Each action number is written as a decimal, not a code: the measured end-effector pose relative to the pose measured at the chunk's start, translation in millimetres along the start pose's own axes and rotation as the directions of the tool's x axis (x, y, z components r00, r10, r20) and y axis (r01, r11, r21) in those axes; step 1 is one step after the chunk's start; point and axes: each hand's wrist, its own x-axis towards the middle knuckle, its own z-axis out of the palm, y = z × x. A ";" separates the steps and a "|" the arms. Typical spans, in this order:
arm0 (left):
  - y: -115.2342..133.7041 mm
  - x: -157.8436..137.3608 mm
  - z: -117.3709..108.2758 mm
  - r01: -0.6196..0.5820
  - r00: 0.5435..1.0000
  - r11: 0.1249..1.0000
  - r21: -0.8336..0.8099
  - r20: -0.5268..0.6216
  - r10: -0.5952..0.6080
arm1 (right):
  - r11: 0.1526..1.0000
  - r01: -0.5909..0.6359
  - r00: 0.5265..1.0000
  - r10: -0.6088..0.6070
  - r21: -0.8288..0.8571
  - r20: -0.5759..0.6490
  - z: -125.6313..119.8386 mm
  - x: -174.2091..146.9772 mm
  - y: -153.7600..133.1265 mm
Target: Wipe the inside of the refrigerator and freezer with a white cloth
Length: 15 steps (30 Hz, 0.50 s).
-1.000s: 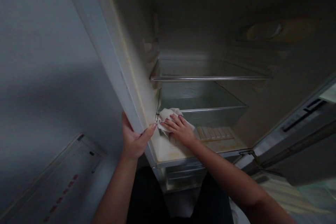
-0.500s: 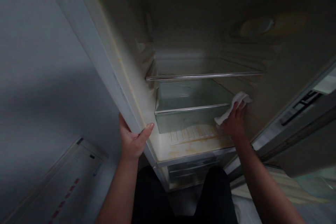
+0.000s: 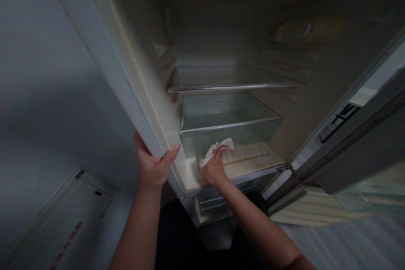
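Because it is only a small wad of white cloth (image 3: 218, 151), it should handle as light, soft and limp, with no stiffness of its own; it will likely take whatever shape the palm gives it and slide easily over smooth plastic, more so if damp, which cannot be told in this dim light. Bunching it under the fingers, as it is now, looks the surest hold, since a loose corner would trail or catch on the ribs. The right hand (image 3: 214, 168) is curled over the cloth, fingers bent and pressing it down on the fridge floor (image 3: 247, 164), near its left front, just before the ribbed strip (image 3: 249, 150) and below the clear drawer (image 3: 228, 133). The cloth looks crumpled and pale, a fold sticking out past the fingertips. Yellow-brown stains mark the floor around it. The left hand (image 3: 152, 168) is closed around the front edge of the fridge's side wall (image 3: 139, 93), thumb on the inner face. Above the drawer sits a glass shelf (image 3: 234, 84).
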 end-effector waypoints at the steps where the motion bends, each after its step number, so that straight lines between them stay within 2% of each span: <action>1: 0.0 0.0 -0.1 0.006 1.000 1.000 0.006 0.002 -0.006 | 1.000 0.020 0.999 -0.019 -0.018 0.045 1.9 -11.5 -16.2; 3: 0.0 0.0 -0.1 0.024 1.000 1.000 0.009 0.000 -0.024 | 0.985 0.171 0.977 -0.168 -0.009 0.131 1.1 -32.7 -37.6; 5: -0.3 0.0 -0.1 0.032 0.999 0.999 -0.002 -0.007 -0.032 | 0.934 0.355 0.917 -0.355 0.038 0.181 -4.4 -47.9 -40.7; 7: -0.7 0.4 -0.2 0.033 0.999 0.999 -0.009 -0.008 -0.033 | 0.898 0.438 0.878 -0.439 0.049 0.190 -13.4 -55.3 -24.9; 8: -0.9 0.7 -0.3 0.031 0.999 0.999 -0.011 -0.008 -0.031 | 0.900 0.435 0.883 -0.433 0.031 0.182 -19.0 -56.2 -10.4; 11: -1.1 1.7 -0.4 0.031 0.999 0.999 -0.021 -0.007 -0.031 | 0.948 0.305 0.949 -0.294 -0.092 0.114 -41.9 -51.8 54.2; 13: -0.9 2.1 -0.3 0.026 0.999 0.999 -0.022 -0.019 -0.027 | 0.973 0.131 0.991 -0.128 -0.189 0.025 -61.9 -46.6 107.9; 15: -1.0 2.2 -0.1 0.028 0.999 0.999 -0.017 -0.035 -0.029 | 0.966 -0.057 0.996 0.038 -0.253 -0.079 -82.0 -42.9 160.6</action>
